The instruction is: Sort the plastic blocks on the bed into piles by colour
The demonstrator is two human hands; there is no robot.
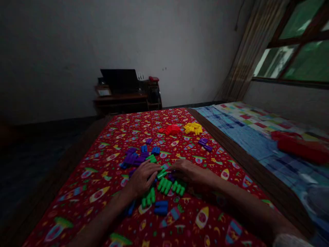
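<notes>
My left hand [144, 175] reaches over a loose pile of plastic building blocks, thumb and fingers apart. Its fingertips lie beside or on a green block [161, 174]; contact is hard to judge in the dim light. Facing it from the right, my right hand [184, 169] has its fingers curled down together above a dark purple block [171, 177]. What those fingers hold, if anything, is hidden. Closer to me are joined green blocks [165, 185], another green cluster [148, 198] and a blue block [161, 208]. Purple blocks [135, 158] are heaped beyond my left hand.
Red blocks [171, 129] and yellow blocks [193, 128] form separate piles farther back on the red patterned cloth [123, 137]. Two purple blocks [205, 144] lie at the right. A bed [231, 127] adjoins on that side. A desk with a dark monitor [120, 80] stands against the wall.
</notes>
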